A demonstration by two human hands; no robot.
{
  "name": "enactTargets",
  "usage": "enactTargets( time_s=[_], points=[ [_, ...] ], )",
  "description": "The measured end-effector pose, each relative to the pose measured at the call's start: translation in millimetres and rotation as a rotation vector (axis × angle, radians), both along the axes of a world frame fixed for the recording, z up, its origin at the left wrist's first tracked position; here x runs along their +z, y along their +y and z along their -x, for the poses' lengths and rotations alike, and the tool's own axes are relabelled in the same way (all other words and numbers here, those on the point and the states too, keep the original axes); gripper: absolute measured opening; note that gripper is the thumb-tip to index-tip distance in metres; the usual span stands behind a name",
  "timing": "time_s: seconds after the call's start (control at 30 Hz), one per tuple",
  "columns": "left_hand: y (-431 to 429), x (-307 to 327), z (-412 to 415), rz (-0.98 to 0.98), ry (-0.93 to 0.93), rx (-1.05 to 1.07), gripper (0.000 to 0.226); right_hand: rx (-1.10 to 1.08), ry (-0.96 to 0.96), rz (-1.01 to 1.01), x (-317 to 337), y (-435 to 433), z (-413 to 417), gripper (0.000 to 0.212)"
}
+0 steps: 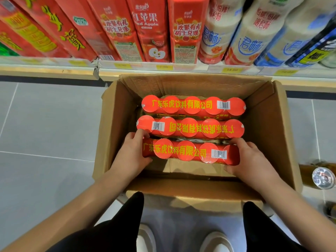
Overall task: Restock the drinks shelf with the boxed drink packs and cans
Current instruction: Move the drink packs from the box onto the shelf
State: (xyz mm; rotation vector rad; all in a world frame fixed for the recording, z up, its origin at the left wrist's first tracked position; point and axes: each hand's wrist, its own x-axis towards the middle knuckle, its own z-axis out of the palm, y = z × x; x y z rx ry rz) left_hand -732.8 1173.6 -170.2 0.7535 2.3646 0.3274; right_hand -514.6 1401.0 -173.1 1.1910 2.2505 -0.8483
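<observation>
An open cardboard box (pixel 269 124) stands on the floor in front of the drinks shelf (pixel 163 70). Inside lie three shrink-wrapped packs of red-topped cans with yellow lettering. My left hand (pixel 133 151) grips the left end of the nearest can pack (pixel 183 151), fingers curled over its top edge. My right hand (pixel 249 159) grips the right end of the same pack. The middle pack (pixel 190 127) and the far pack (pixel 192 105) lie untouched behind it. The bodies of the cans are hidden below their tops.
The shelf holds red boxed drink packs (pixel 151 28) on the left and white bottles (pixel 251 33) on the right, with yellow price tags along its edge. A single can (pixel 323 178) lies on the floor right of the box. Grey tiles stretch to the left.
</observation>
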Motion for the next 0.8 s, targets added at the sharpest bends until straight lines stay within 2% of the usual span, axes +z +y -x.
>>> enactTargets(
  time_s=[0.1,0.43,0.8],
  points=[
    [1,-4,-1,0.032,-0.018,-0.016,0.073,0.038,-0.076,-0.015,-4,0,6,0.084],
    [-4,-12,4,-0.034,0.039,-0.051,0.057,0.217,-0.109,-0.173,-4,-1,8,0.073],
    [-5,-4,2,-0.067,0.021,-0.045,0.054,0.142,-0.021,-0.137,6,-2,2,0.059]
  ],
)
